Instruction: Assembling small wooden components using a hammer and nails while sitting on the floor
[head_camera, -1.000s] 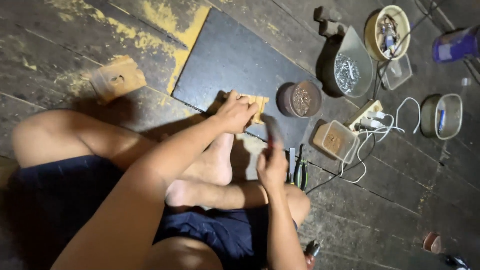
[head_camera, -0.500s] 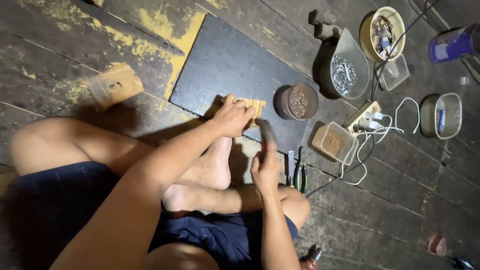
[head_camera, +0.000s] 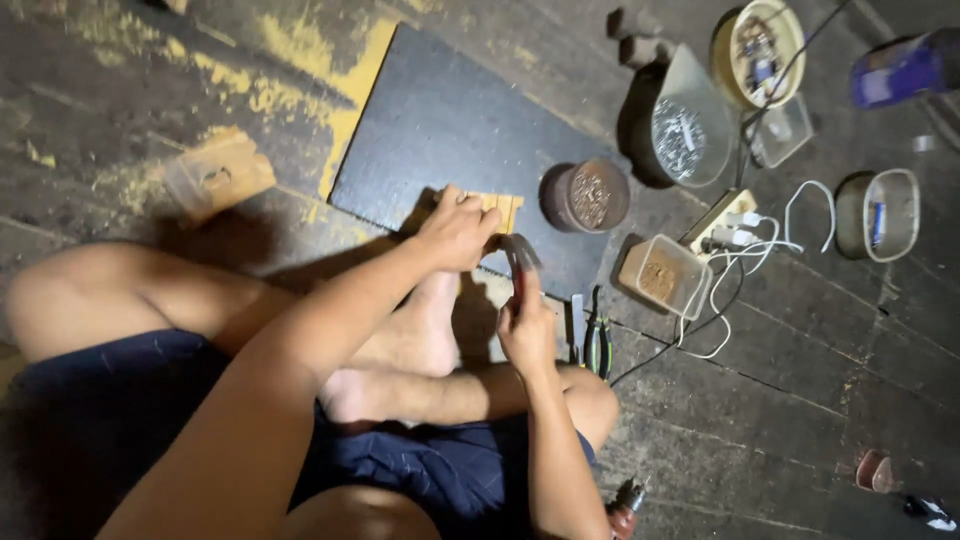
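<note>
Head view: our left hand (head_camera: 455, 232) presses on the wood piece (head_camera: 497, 208) lying on the dark board (head_camera: 440, 130), just ahead. Our right hand (head_camera: 525, 325) grips a hammer (head_camera: 520, 262), raised close behind and right of the piece.

The worn plank floor (head_camera: 150, 90) carries a dark board (head_camera: 450, 130); right of it stand a round tin (head_camera: 588, 196) and a plastic tub (head_camera: 662, 274).

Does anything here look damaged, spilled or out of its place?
Nothing is spilled. The floor has worn, patchy yellow paint, and a white cable lies loosely looped beside the square tub. The containers stand upright.
</note>
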